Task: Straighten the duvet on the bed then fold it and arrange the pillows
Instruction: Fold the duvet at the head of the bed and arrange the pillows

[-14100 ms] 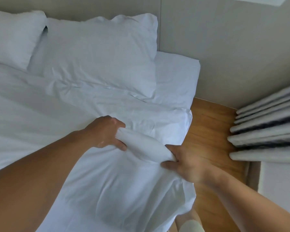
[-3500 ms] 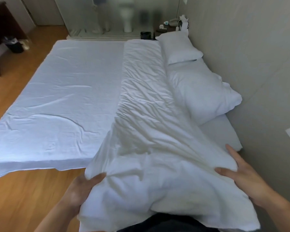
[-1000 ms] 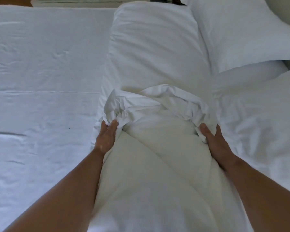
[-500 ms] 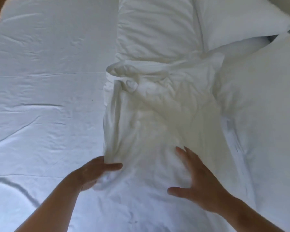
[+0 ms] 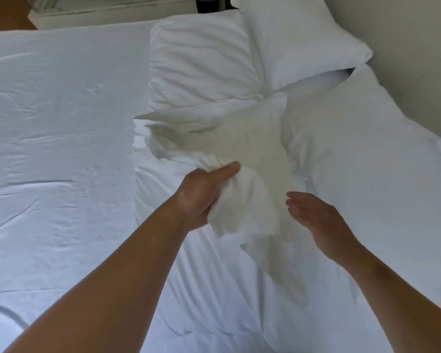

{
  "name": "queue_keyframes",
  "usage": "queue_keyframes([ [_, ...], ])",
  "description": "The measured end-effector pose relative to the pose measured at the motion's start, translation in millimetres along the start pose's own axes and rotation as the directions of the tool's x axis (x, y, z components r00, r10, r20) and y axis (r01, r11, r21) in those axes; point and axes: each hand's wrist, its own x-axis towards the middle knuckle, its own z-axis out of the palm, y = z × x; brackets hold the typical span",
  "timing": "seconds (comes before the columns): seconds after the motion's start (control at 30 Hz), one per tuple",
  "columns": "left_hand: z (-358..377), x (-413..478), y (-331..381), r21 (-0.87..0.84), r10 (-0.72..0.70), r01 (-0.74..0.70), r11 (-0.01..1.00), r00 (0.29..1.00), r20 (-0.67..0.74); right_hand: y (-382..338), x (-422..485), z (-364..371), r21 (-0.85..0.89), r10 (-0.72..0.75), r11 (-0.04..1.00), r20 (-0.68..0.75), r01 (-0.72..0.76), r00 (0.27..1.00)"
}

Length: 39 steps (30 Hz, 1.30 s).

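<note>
"Gripping the duvet (image 5: 201,72), was it, that left hand (image 5: 201,197)?"

"It was. The fingers were curled round a bunched fold of the white cloth, with the thumb laid along the top. That fold was raised off the rest of the duvet, and a loose corner hung down below the hand."

"And the right hand (image 5: 318,220)?"

"It held nothing. The fingers were straight and close together, and the palm was turned toward the raised fold, just beside it. The hand was blurred, so I couldn't tell whether the fingertips touched the cloth."

"Where did the duvet itself lie?"

"It lay in a long folded strip along the bed, running from the near edge of the view to the far end. The bare sheet (image 5: 49,128) spread out to its left, wrinkled in places, and the pillows sat to its right. The raised part stood over the middle of the strip."

"How many pillows?"

"Two, both white. The far pillow (image 5: 298,39) lay by the wall (image 5: 418,47) and touched the duvet's far end. The near pillow (image 5: 367,154) was right beside the strip, and their corners met near the wall."

"Anything past the bed?"

"A patch of wooden floor (image 5: 3,14) showed at the far left corner."
</note>
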Motion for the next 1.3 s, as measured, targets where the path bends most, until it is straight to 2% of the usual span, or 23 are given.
queue_keyframes([
  [0.03, 13.7, 12.5, 8.4, 0.018, 0.014, -0.014, 1.000, 1.000, -0.011, -14.0, -6.6, -1.8, 0.192, -0.023, 0.981, 0.092, 0.005, 0.996],
  [0.07, 24.9, 23.8, 13.5, 0.033, 0.017, -0.016, 0.999, 1.000, -0.012, -29.0, -11.5, -0.2, 0.241, -0.043, 0.971, 0.164, 0.002, 0.985],
  [0.13, 43.7, 42.8, 19.4, 0.054, 0.003, -0.004, 0.999, 1.000, 0.015, -43.2, -9.4, 9.1, 0.082, -0.097, 0.993, 0.169, 0.084, 0.981],
  [0.2, 57.5, 58.9, 24.7, 0.073, -0.013, 0.009, 0.997, 0.999, 0.046, -48.7, 8.1, 19.7, -0.167, -0.175, 0.972, -0.058, 0.163, 0.983],
  [0.27, 68.4, 74.7, 36.1, 0.079, 0.011, -0.016, 0.997, 0.998, 0.056, -57.8, 41.3, 14.2, -0.267, -0.268, 0.944, -0.292, 0.191, 0.918],
  [0.33, 76.4, 95.2, 53.3, 0.092, 0.048, -0.055, 0.994, 0.996, 0.077, -66.7, 79.7, -8.6, -0.317, -0.306, 0.930, -0.390, 0.186, 0.869],
  [0.43, 81.9, 124.8, 81.8, 0.245, 0.073, -0.099, 0.964, 0.991, 0.115, -71.6, 135.9, -44.1, -0.368, -0.284, 0.922, -0.423, 0.123, 0.860],
  [0.5, 72.1, 146.0, 94.2, 0.331, 0.113, -0.139, 0.933, 0.989, 0.097, -54.7, 174.3, -53.1, -0.447, -0.213, 0.894, -0.352, 0.036, 0.912],
  [0.57, 43.2, 165.8, 87.9, 0.390, 0.252, -0.258, 0.884, 0.965, 0.068, -31.0, 204.5, -55.0, -0.473, -0.059, 0.876, -0.301, -0.095, 0.952],
  [0.6, 20.3, 172.8, 78.6, 0.546, 0.384, -0.347, 0.763, 0.922, 0.048, -22.8, 214.9, -52.4, -0.445, 0.024, 0.879, -0.315, -0.170, 0.949],
  [0.63, -6.7, 176.7, 66.5, 0.779, 0.511, -0.349, 0.521, 0.858, 0.043, -17.8, 221.9, -47.5, -0.422, 0.054, 0.881, -0.357, -0.213, 0.932],
  [0.67, -36.6, 181.0, 51.5, 0.940, 0.586, -0.264, 0.216, 0.805, 0.091, -15.2, 225.2, -39.8, -0.411, 0.019, 0.890, -0.398, -0.197, 0.917],
  [0.7, -65.3, 183.9, 38.6, 0.988, 0.580, -0.152, -0.026, 0.803, 0.139, -14.1, 225.6, -28.6, -0.416, -0.074, 0.902, -0.403, -0.111, 0.912],
  [0.73, -92.1, 187.0, 30.4, 0.985, 0.517, -0.060, -0.159, 0.845, 0.135, -16.3, 224.1, -15.7, -0.437, -0.176, 0.900, -0.335, 0.013, 0.926],
  [0.77, -117.2, 190.6, 26.6, 0.976, 0.437, 0.012, -0.216, 0.895, 0.086, -18.7, 223.7, -1.4, -0.473, -0.242, 0.873, -0.206, 0.120, 0.948],
  [0.83, -156.5, 197.6, 23.0, 0.965, 0.300, 0.144, -0.220, 0.951, -0.073, -10.2, 233.0, 25.4, -0.553, -0.168, 0.816, 0.057, 0.171, 0.984],
  [0.87, -170.0, 203.4, 20.3, 0.955, 0.276, 0.199, -0.222, 0.952, -0.134, -0.5, 243.0, 34.2, -0.576, -0.090, 0.809, 0.079, 0.119, 0.993],
  [0.93, -183.3, 217.1, 15.9, 0.945, 0.281, 0.259, -0.202, 0.939, -0.197, 13.5, 264.6, 42.7, -0.534, -0.030, 0.845, -0.094, -0.025, 0.995],
  [1.0, -184.8, 228.7, 13.4, 0.946, 0.348, 0.225, -0.232, 0.928, -0.135, 20.9, 283.3, 44.2, -0.477, -0.016, 0.873, -0.231, -0.099, 0.973],
  [1.07, -186.3, 236.4, 15.9, 0.931, 0.414, 0.167, -0.324, 0.910, -0.019, 26.1, 296.1, 41.8, -0.521, -0.013, 0.848, -0.193, -0.091, 0.981],
  [1.13, -190.2, 242.4, 23.6, 0.916, 0.377, 0.102, -0.389, 0.925, 0.057, 25.0, 305.3, 37.2, -0.561, -0.024, 0.825, -0.162, -0.072, 0.987],
  [1.2, -191.6, 245.0, 31.1, 0.943, 0.380, 0.037, -0.330, 0.920, 0.097, 17.8, 313.7, 31.3, -0.573, -0.096, 0.819, -0.171, -0.020, 0.981],
  [1.3, -197.4, 246.4, 34.1, 0.979, 0.587, -0.022, -0.202, 0.798, 0.139, -4.6, 322.9, 27.1, -0.602, -0.160, 0.799, -0.197, 0.010, 0.967],
])
